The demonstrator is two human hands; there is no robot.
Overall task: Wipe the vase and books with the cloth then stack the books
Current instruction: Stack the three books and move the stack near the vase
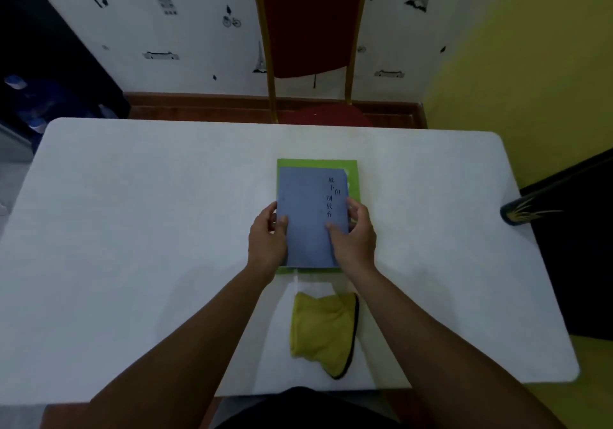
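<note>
Nearest the person, a yellow cloth (323,330) with a dark edge lies crumpled on the white table (132,229), between the two forearms and free of both hands. Just beyond it, a thin white strip pokes out from under the books toward the cloth.

The left hand (267,239) grips the left edge of the blue book (308,216), thumb on the cover and fingers curled under the side. The right hand (355,236) clasps the right edge the same way, thumb pressed on the cover below the printed characters. The blue book lies on top of the green book (353,176), which shows as a border along the far and right sides and as a sliver at the near edge; the pair sits near the table's middle.

At the table's right edge, a dark vase (517,209) with a gold grass pattern is partly in view, well apart from the books. Beyond the far edge stands a red chair (311,20) with a gold frame, against patterned wallpaper.
</note>
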